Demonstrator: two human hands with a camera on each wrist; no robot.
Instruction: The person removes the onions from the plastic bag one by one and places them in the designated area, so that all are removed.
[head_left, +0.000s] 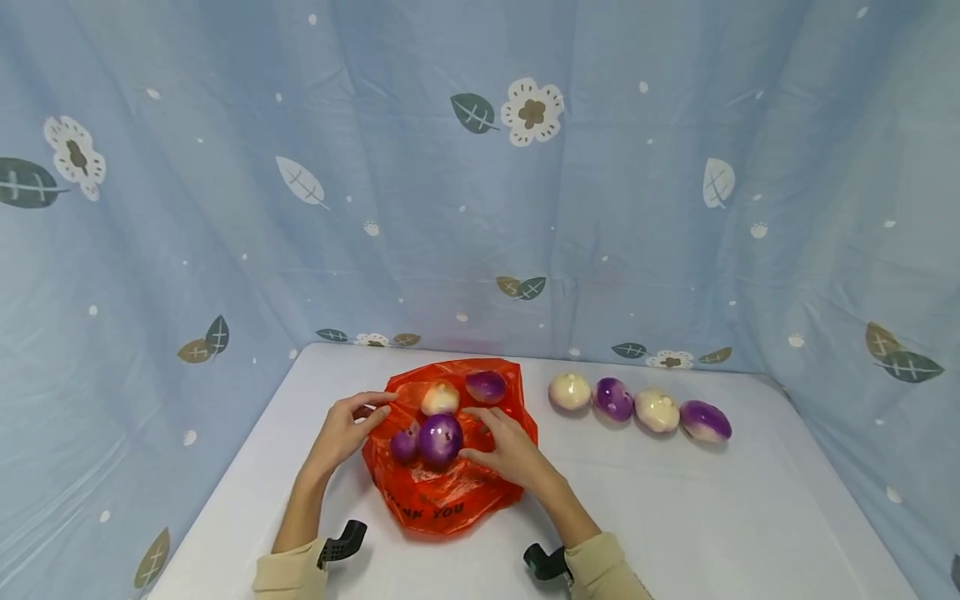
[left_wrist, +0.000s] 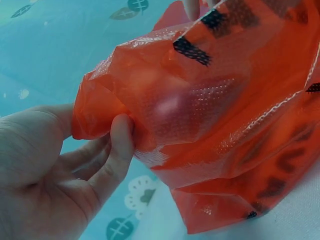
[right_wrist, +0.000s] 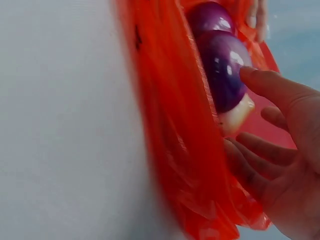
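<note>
A red plastic bag (head_left: 427,500) with black lettering lies spread on the table. On it or in its mouth sit a large purple turnip-like vegetable (head_left: 440,439), a smaller purple one (head_left: 405,445), a cream one (head_left: 440,398) and another purple one (head_left: 486,387). My left hand (head_left: 347,433) pinches the bag's left edge between thumb and fingers, seen closely in the left wrist view. Over the bag's right side, my right hand (head_left: 510,450) has its fingers spread. In the right wrist view its thumb is at the purple vegetable (right_wrist: 225,75), contact unclear; the fingertips are partly hidden by the bag.
To the right of the bag, a cream vegetable (head_left: 570,392), a purple one (head_left: 613,400), another cream one (head_left: 657,410) and a purple oval one (head_left: 705,421) form a row on the white table (head_left: 675,517). A blue patterned curtain (head_left: 420,208) hangs behind.
</note>
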